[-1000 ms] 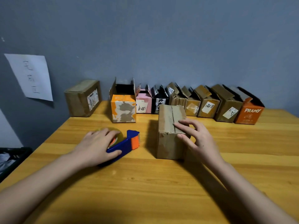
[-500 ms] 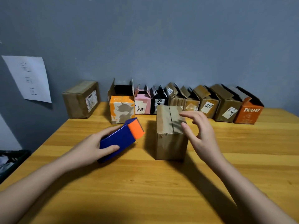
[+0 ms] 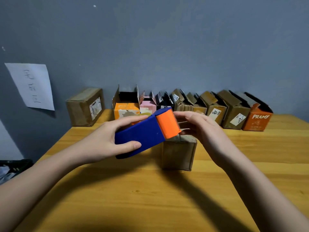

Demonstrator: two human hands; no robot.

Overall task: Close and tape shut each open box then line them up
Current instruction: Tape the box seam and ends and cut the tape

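**Tape dispenser held above the brown box**

The left hand (image 3: 107, 144) grips a blue plastic tape dispenser with an orange cutter head (image 3: 145, 133), thumb on its near side and fingers along the far side. The dispenser is lifted off the table, tilted up to the right. The right hand (image 3: 202, 131) is at the toothed orange end with its fingers curled; whether they pinch the tape end I cannot tell.

Under the dispenser stands a plain brown cardboard box (image 3: 178, 154) on the yellow wooden table (image 3: 150, 198), its top mostly hidden by the hands.

Along the grey-blue wall (image 3: 167, 47) stands a row of open boxes with flaps up. The orange box at the right end (image 3: 257, 119) reads "PRAMY" in white letters. Two brown boxes beside it carry white labels; one label (image 3: 215, 113) shows "07", the other is too small to read. At the left end is an orange and white box (image 3: 126, 108), then a pink box (image 3: 148, 105). A closed brown box with a white label (image 3: 85, 106) stands apart, further left.

A white paper sheet (image 3: 31, 86) with faint handwritten characters hangs on the wall.
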